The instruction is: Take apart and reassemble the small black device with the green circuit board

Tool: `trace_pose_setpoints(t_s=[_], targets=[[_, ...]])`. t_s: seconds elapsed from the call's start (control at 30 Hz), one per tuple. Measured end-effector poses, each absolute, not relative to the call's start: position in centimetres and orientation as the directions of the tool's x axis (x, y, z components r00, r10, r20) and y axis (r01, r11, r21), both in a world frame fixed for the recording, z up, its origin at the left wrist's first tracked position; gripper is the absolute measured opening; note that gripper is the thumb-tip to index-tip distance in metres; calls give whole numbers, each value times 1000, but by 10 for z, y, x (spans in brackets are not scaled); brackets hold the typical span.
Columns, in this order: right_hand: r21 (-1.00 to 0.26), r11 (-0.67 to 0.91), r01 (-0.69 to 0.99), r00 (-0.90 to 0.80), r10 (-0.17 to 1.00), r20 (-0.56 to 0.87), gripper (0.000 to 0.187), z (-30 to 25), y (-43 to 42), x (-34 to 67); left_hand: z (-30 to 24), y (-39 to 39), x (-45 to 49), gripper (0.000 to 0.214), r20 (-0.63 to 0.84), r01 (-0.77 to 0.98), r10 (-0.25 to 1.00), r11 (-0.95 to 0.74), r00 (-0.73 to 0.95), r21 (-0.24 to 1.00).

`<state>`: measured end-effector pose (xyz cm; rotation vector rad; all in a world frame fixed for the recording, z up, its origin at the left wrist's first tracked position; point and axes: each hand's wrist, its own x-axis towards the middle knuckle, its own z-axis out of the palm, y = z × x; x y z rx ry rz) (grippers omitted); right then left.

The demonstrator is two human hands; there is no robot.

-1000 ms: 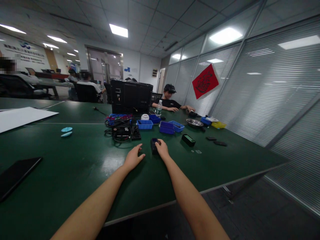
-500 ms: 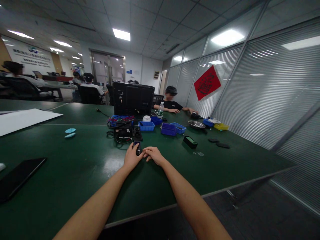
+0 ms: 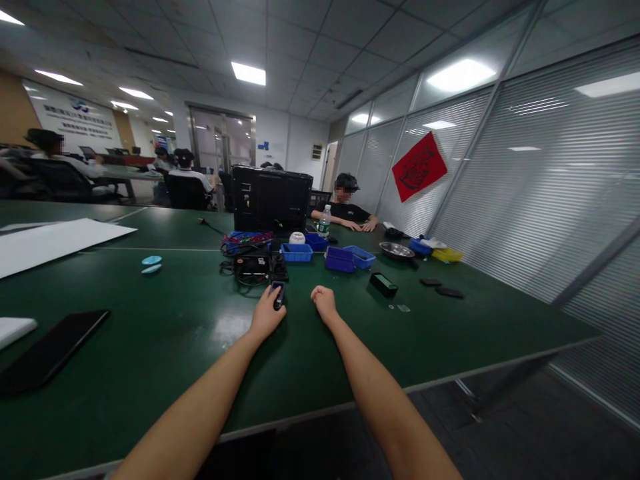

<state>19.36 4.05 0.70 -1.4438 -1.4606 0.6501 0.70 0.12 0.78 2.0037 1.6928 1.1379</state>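
Observation:
My left hand (image 3: 267,315) rests on the table with its fingers around a small black handheld device (image 3: 279,293) that has a dark screen at its top. What kind of device it is I cannot make out. To its right, apart from it, my right hand (image 3: 325,303) lies with curled fingers and nothing visible in them. Just beyond the left hand sit a black box-shaped unit (image 3: 251,267) with cables and a dark stand-like piece (image 3: 279,268).
Blue bins (image 3: 297,253), a white ball (image 3: 297,238), a bottle (image 3: 325,221) and a monitor (image 3: 273,200) stand ahead. On the right are a black-and-green box (image 3: 383,284) and a metal pan (image 3: 397,251). A black slab (image 3: 55,350) lies left. Someone (image 3: 345,210) sits opposite.
My right hand has moved away to the right from the device and its fingers have curled in. The left hand stays on the device. The person opposite has drawn their hands together.

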Motion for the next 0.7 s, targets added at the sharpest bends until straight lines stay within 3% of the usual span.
trace_pose_setpoints(t_s=[0.37, 0.53, 0.7], targets=[[-831, 113, 545, 215, 939, 268, 23, 4, 44, 212, 19, -26, -27, 54, 369, 750, 927, -286, 60, 596], [-850, 202, 486, 205, 920, 335, 20, -2, 51, 212, 23, -35, -62, 54, 330, 816, 944, -199, 11, 543], [-855, 194, 481, 210, 921, 327, 19, -2, 51, 212, 26, -34, -104, 55, 313, 858, 944, -77, -100, 508]])
